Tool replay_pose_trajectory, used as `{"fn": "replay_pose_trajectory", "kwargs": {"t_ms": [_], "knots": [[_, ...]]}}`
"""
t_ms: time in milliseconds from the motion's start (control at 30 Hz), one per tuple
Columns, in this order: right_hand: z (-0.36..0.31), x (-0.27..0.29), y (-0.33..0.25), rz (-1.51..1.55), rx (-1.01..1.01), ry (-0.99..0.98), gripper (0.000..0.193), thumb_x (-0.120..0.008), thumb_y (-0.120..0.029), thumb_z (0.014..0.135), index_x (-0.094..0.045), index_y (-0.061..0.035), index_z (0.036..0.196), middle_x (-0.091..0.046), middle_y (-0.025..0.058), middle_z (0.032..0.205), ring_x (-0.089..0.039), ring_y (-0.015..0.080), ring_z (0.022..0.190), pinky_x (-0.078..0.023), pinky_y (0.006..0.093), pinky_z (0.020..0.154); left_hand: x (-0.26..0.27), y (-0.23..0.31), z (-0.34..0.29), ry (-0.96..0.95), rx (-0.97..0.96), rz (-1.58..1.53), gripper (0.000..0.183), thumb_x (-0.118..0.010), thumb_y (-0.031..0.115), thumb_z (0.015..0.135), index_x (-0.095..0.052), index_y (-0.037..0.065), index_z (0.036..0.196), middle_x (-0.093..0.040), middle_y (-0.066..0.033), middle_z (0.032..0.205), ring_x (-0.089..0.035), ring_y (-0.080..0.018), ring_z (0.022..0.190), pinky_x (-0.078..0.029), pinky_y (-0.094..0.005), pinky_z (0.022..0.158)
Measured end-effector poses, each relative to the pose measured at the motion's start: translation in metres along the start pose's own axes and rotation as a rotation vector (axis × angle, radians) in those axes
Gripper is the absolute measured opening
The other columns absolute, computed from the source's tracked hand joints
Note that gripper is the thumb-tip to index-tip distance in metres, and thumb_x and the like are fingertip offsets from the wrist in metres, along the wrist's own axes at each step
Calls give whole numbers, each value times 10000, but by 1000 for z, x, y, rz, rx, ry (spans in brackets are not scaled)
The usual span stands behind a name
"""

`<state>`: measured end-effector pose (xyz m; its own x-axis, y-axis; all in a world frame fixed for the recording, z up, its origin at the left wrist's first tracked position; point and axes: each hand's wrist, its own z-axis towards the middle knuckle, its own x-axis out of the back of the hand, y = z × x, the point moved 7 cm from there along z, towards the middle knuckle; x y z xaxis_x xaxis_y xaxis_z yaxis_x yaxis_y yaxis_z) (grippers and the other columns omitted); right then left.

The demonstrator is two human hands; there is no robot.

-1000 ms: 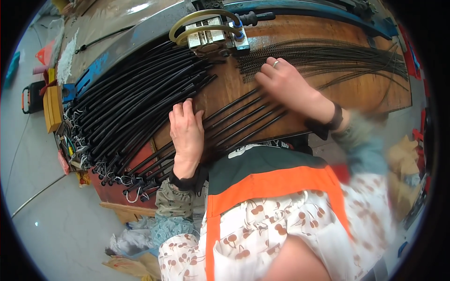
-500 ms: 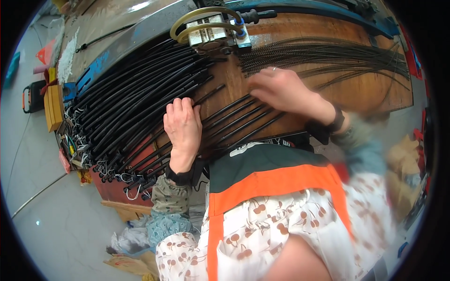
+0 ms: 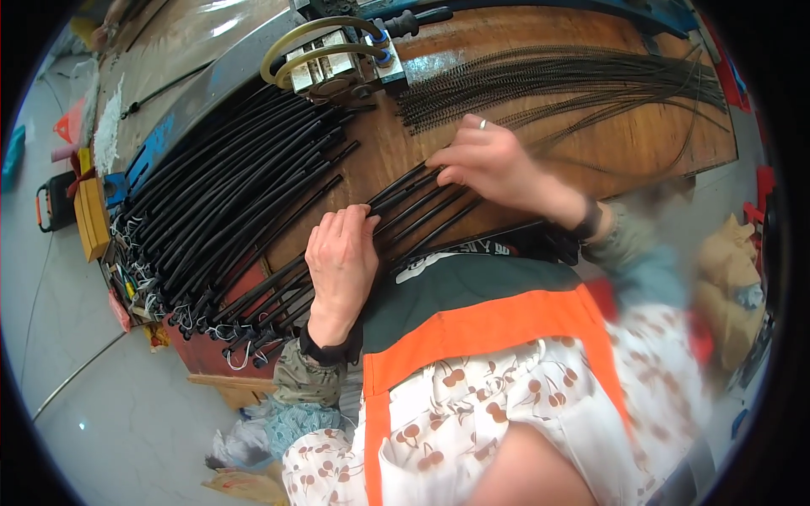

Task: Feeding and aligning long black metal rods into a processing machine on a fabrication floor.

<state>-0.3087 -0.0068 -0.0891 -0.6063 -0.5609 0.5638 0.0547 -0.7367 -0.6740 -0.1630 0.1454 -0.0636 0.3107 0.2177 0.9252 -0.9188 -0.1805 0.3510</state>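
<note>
My left hand [image 3: 342, 257] is closed around a black tube [image 3: 395, 187] in the front group, its fingertips curled over it. At the upper right end of that tube, my right hand [image 3: 494, 164] pinches with thumb and forefinger. A thin dark coil spring [image 3: 666, 171], partly blurred, curves from the right into this hand; its front end is hidden by the fingers. Several more black tubes [image 3: 439, 221] lie side by side under and near my hands. A bundle of long coil springs [image 3: 540, 88] rests beyond my right hand on the wooden board [image 3: 380, 139].
A large pile of black tubes [image 3: 219, 185] with white strings at their lower ends covers the left side. A metal clamp block [image 3: 325, 72] with yellowish air hoses [image 3: 283, 51] stands at the far edge. A yellow box [image 3: 90, 219] is at far left.
My left hand has shifted slightly down and right, onto the front tubes. My right hand has moved from near the springs to the tube ends. The whole view has shifted a little.
</note>
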Motion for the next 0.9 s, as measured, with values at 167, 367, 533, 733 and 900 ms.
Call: {"fn": "replay_pose_trajectory", "kwargs": {"t_ms": [167, 367, 533, 733, 900], "knots": [[-4, 2, -8, -40, 70, 26, 249, -799, -182, 741, -723, -66, 949, -545, 51, 729, -516, 265, 709, -449, 372, 658, 4, 7, 0, 16, 7, -26, 91, -689, 87, 861, -629, 58, 925, -636, -84, 784, -621, -273, 761, -488, -368, 675], [-4, 11, -15, -75, 146, 12, 277, -777, -124, 737, -719, -55, 999, -569, 47, 748, -528, 261, 718, -445, 377, 664, 3, 18, 5, 32, -54, -93, 103, -697, 53, 829, -639, 51, 914, -624, -81, 780, -617, -270, 758, -503, -381, 668], [-15, -4, -28, -200, 317, -41, 385, -725, -34, 703, -708, -38, 1088, -637, 42, 825, -586, 258, 802, -492, 381, 732, -19, 19, 2, -33, -64, -226, 128, -689, 38, 826, -649, 60, 945, -596, -82, 830, -598, -279, 799, -507, -395, 681], [5, 2, 0, -319, 183, -62, 218, -719, -43, 710, -707, -80, 924, -631, 61, 878, -584, 257, 837, -506, 360, 704, -14, 10, 2, 144, -101, -126, 157, -696, 35, 812, -682, 79, 962, -606, -78, 1006, -581, -279, 913, -455, -393, 780], [30, -16, 18, -703, 199, -299, 87, -585, -94, 731, -549, -83, 809, -537, 68, 808, -563, 244, 828, -477, 337, 728, 5, -66, -8, 97, 91, 206, 192, -689, 71, 842, -666, 86, 1032, -610, -73, 938, -589, -289, 861, -471, -407, 763]]}}
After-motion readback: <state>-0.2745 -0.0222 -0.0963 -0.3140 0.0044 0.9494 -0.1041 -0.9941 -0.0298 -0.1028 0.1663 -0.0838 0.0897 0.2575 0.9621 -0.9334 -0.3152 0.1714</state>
